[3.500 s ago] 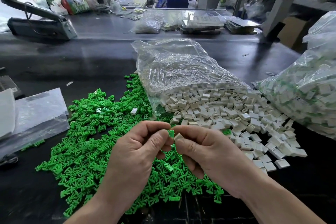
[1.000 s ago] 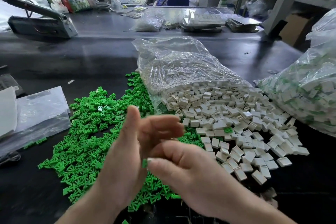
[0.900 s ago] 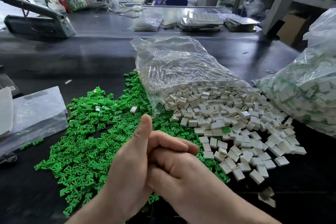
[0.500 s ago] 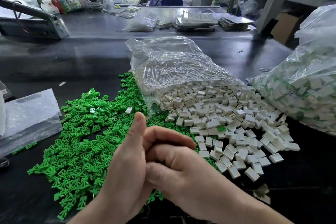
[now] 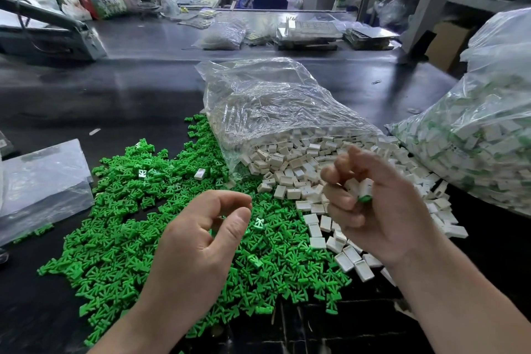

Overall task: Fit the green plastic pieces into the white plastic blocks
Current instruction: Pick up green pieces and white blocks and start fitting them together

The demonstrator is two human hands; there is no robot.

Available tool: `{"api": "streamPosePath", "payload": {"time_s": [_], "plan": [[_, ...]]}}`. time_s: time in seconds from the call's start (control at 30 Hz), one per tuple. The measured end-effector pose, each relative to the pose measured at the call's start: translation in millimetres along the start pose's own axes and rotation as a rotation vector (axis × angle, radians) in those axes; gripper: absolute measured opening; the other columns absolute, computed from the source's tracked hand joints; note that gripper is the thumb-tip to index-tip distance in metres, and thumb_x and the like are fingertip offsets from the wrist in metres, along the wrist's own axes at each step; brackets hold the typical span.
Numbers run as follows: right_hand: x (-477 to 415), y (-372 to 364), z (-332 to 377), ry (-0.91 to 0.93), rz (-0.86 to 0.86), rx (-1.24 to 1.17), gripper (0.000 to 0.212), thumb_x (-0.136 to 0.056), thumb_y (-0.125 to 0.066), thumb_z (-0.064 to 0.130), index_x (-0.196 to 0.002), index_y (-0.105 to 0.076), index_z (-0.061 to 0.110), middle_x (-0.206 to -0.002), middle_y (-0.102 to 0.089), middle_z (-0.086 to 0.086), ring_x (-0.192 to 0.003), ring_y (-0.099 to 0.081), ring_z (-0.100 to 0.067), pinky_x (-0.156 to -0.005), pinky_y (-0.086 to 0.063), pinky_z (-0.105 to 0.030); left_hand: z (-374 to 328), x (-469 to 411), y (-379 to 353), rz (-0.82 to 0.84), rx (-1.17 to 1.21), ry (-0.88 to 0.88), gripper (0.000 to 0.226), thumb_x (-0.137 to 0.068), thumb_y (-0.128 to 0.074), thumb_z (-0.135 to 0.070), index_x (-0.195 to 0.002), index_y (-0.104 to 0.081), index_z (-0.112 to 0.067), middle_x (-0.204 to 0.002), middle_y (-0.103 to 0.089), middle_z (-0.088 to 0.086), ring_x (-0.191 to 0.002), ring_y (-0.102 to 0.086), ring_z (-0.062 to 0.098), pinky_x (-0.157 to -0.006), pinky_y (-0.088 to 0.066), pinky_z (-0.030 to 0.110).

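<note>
A wide heap of green plastic pieces (image 5: 120, 238) covers the black table in front of me. White plastic blocks (image 5: 290, 158) spill from an open clear bag (image 5: 273, 100) to their right. My right hand (image 5: 385, 210) is raised over the white blocks, its fingers curled around a few fitted white blocks (image 5: 365, 185); a green end shows at the palm. My left hand (image 5: 198, 241) hovers above the green heap, loosely curled, thumb near the index fingertip. I see nothing in it.
A large clear bag of fitted white-and-green blocks (image 5: 474, 138) lies at the right edge. Flat plastic bags (image 5: 40, 181) sit at the left. A grey machine (image 5: 51, 34) and more bags and trays stand at the table's far side.
My hands were clasped together low over the green heap; they have come apart. The right hand has risen to the right with blocks in it, and the left stays over the green pieces.
</note>
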State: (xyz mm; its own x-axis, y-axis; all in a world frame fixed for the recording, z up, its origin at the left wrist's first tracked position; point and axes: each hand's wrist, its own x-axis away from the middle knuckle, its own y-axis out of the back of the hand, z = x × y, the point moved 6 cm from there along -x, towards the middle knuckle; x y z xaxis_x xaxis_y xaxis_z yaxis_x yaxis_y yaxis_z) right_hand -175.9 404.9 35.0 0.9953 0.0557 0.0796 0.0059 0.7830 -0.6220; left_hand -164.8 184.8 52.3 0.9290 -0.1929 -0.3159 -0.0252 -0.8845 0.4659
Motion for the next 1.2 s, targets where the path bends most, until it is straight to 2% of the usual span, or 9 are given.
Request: {"api": "streamPosePath", "payload": {"time_s": [0.07,0.17,0.3,0.4,0.57,0.77,0.87,1.1,1.2], "plan": [[2.2,8.9,7.1,-0.006,-0.093,0.379,0.01,-0.087,-0.071,0.024,-0.08,-0.068,0.017,-0.07,-0.06,-0.002,-0.043,-0.047,-0.009,-0.033,-0.036,-0.018,0.1,-1.0,-1.7,0.023,-0.126,-0.056,0.029,-0.082,-0.049,-0.051,-0.1,-0.065,-0.036,-0.091,-0.065,-0.024,-0.09,-0.061,-0.006,-0.066,-0.047,0.006],[11.9,15.4,18.4,-0.003,-0.213,1.364,0.004,-0.09,-0.072,0.039,-0.089,-0.073,0.035,-0.071,-0.069,0.007,-0.051,-0.06,-0.006,-0.045,-0.044,-0.016,3.0,-1.5,-5.4,0.061,-0.479,-0.196,0.036,-0.088,-0.044,-0.054,-0.1,-0.066,-0.029,-0.086,-0.061,-0.019,-0.076,-0.058,-0.001,-0.067,-0.048,0.017],[12.0,8.9,3.5,-0.21,-0.146,1.966,0.026,-0.091,-0.064,0.045,-0.113,-0.067,0.032,-0.095,-0.069,0.009,-0.083,-0.065,-0.012,-0.073,-0.057,-0.029,13.5,0.2,-12.2,0.134,-0.837,-0.227,0.052,-0.084,-0.044,-0.065,-0.099,-0.072,-0.024,-0.078,-0.063,-0.009,-0.069,-0.059,0.012,-0.065,-0.05,0.034],[4.7,1.3,-3.9,-0.178,-0.105,2.023,0.025,-0.093,-0.059,0.042,-0.114,-0.065,0.03,-0.095,-0.069,0.007,-0.085,-0.063,-0.017,-0.076,-0.058,-0.034,20.1,1.7,-19.7,0.221,-0.916,-0.184,0.054,-0.08,-0.044,-0.068,-0.101,-0.073,-0.027,-0.081,-0.065,-0.008,-0.073,-0.061,0.014,-0.071,-0.052,0.038],[-3.1,0.4,-8.7,-0.083,-0.132,2.019,0.018,-0.096,-0.054,0.041,-0.098,-0.066,0.028,-0.079,-0.064,0.008,-0.073,-0.059,-0.013,-0.065,-0.052,-0.03,18.3,-1.0,-19.6,0.18,-0.869,-0.19,0.031,-0.081,-0.059,-0.051,-0.097,-0.075,-0.029,-0.074,-0.059,-0.014,-0.066,-0.056,0.009,-0.065,-0.049,0.035],[-4.7,-2.5,-13.2,-0.039,-0.129,1.937,0.019,-0.096,-0.059,0.047,-0.106,-0.065,0.032,-0.083,-0.061,0.013,-0.076,-0.056,-0.009,-0.057,-0.041,-0.024,18.3,-0.8,-19.2,0.153,-0.803,-0.184,0.018,-0.08,-0.063,-0.047,-0.087,-0.069,-0.031,-0.075,-0.057,-0.017,-0.069,-0.055,0.007,-0.069,-0.047,0.032],[-6.0,-4.6,-14.7,-0.026,-0.124,1.922,0.019,-0.096,-0.06,0.046,-0.104,-0.067,0.03,-0.09,-0.064,0.012,-0.081,-0.059,-0.01,-0.059,-0.043,-0.024,19.1,-2.0,-19.1,0.15,-0.75,-0.16,0.016,-0.078,-0.064,-0.048,-0.087,-0.062,-0.035,-0.079,-0.055,-0.02,-0.074,-0.055,0.004,-0.071,-0.044,0.027],[-6.8,-8.0,-13.1,-0.054,-0.103,2.07,0.03,-0.103,-0.047,0.039,-0.129,-0.058,0.03,-0.114,-0.067,0.004,-0.101,-0.063,-0.021,-0.078,-0.056,-0.035,18.1,-1.2,-19.8,0.161,-0.68,-0.149,0.012,-0.078,-0.063,-0.045,-0.084,-0.056,-0.037,-0.08,-0.059,-0.02,-0.076,-0.057,0.003,-0.074,-0.044,0.028],[-7.0,-7.6,-16.1,-0.075,-0.071,2.115,0.026,-0.105,-0.042,0.034,-0.123,-0.06,0.03,-0.114,-0.065,0.003,-0.099,-0.063,-0.023,-0.079,-0.055,-0.036,17.3,-1.5,-18.8,0.152,-0.658,-0.146,0.011,-0.078,-0.063,-0.043,-0.083,-0.056,-0.037,-0.078,-0.058,-0.022,-0.074,-0.055,0.002,-0.072,-0.039,0.025]]}}
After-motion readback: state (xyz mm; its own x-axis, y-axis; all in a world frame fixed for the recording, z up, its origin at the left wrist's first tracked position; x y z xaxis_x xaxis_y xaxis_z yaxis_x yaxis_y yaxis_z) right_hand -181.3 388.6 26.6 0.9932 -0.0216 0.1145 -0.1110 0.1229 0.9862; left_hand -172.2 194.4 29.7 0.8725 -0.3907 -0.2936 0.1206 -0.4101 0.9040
